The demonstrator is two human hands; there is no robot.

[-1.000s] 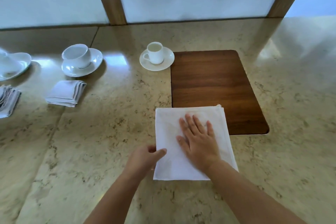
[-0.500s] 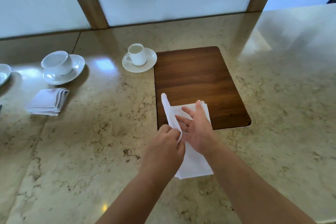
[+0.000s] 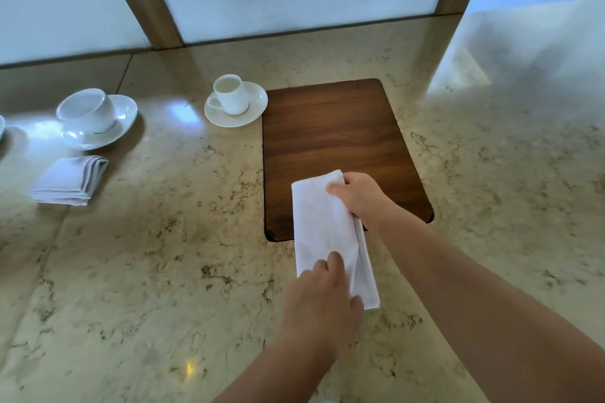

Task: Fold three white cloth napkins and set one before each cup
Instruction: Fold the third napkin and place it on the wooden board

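Head view: a white napkin (image 3: 322, 232), folded into a long narrow strip, lies on the marble counter (image 3: 163, 271) with its far end overlapping the near edge of the dark wooden board (image 3: 337, 137) set into the stone. The right hand (image 3: 361, 196) grips the strip's far right corner, thumb on top and fingers curled around the cloth edge, so it is closed on the fabric. The left hand (image 3: 322, 301) presses down on the near end, fingers bent onto the cloth with the thumb at the near right corner; whether it pinches or only presses cannot be told. The two hands are apart, one at each end, with the strip stretched between them. The upper layer does not quite cover the lower one along the right side.

Beyond the board's far left corner stands a small cup (image 3: 230, 95) on a saucer (image 3: 240, 114), well apart from the strip. Farther left, a wider cup (image 3: 86, 111) sits tilted on its saucer (image 3: 114, 127), and a folded napkin (image 3: 70, 180) lies in front of it, nearer the person. At the left edge a sliver of another white dish (image 3: 1, 126) shows.

No writing, brand or label can be read on any item.
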